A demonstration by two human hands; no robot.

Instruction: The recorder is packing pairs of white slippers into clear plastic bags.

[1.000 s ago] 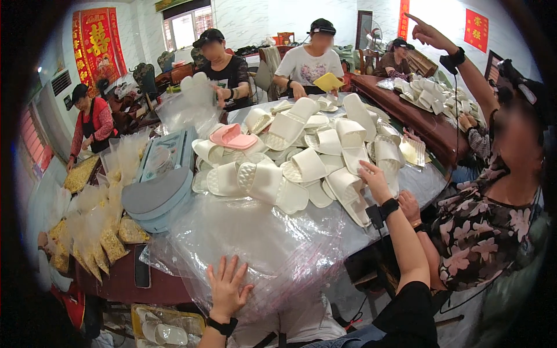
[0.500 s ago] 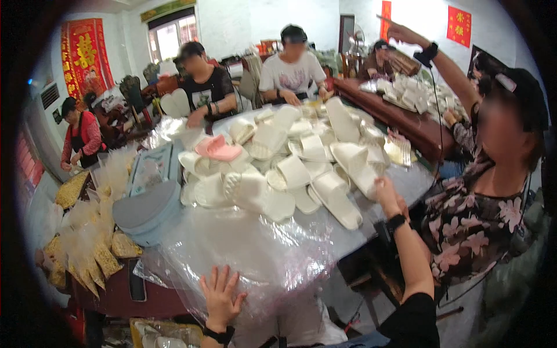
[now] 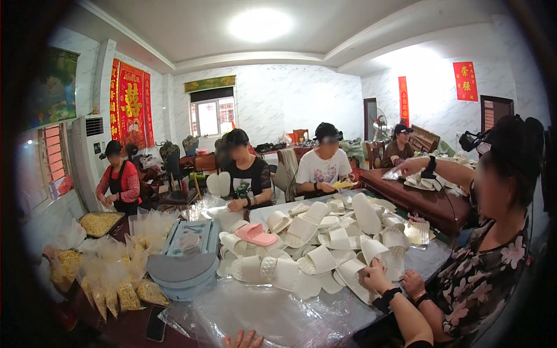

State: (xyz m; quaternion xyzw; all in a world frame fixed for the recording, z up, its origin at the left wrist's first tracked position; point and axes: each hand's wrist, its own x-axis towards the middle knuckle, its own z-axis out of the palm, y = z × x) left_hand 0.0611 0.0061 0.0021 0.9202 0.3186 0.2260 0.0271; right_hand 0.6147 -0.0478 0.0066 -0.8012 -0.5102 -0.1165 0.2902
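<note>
Over the last second your right hand (image 3: pixel 377 277) goes from reaching at the pile's near side to holding: its fingers now look to be grasping the near end of a white slipper (image 3: pixel 373 248), between your 1 and 2 o'clock, at the near-right edge of the heap of white slippers (image 3: pixel 310 223) on the table (image 3: pixel 434 255). Whether that slipper is clear of the ones under it, cannot tell. Meaning, in my judgement: one slipper is singled out, but it is not yet apart from the heap. Your view also tips upward, so your left hand (image 3: pixel 242 339) drops to the lower rim, cut off past the knuckles; the fingers you can see are spread and released, over the clear plastic bags (image 3: pixel 264 310) at the near edge, gripping nothing. Bags lie flat, no slipper seen in them. Pink slipper (image 3: pixel 256 234) sits atop the heap, just short of 12; blue-gray box (image 3: pixel 183 272) at 10 to 11; filled bags of yellow pieces (image 3: pixel 129 296) toward 10. Co-worker in the floral top, at 2, lowers the pointing arm, that hand (image 3: pixel 412 167) now level toward 1; the other hand (image 3: pixel 413 282) rests just beside your right wrist.
</note>
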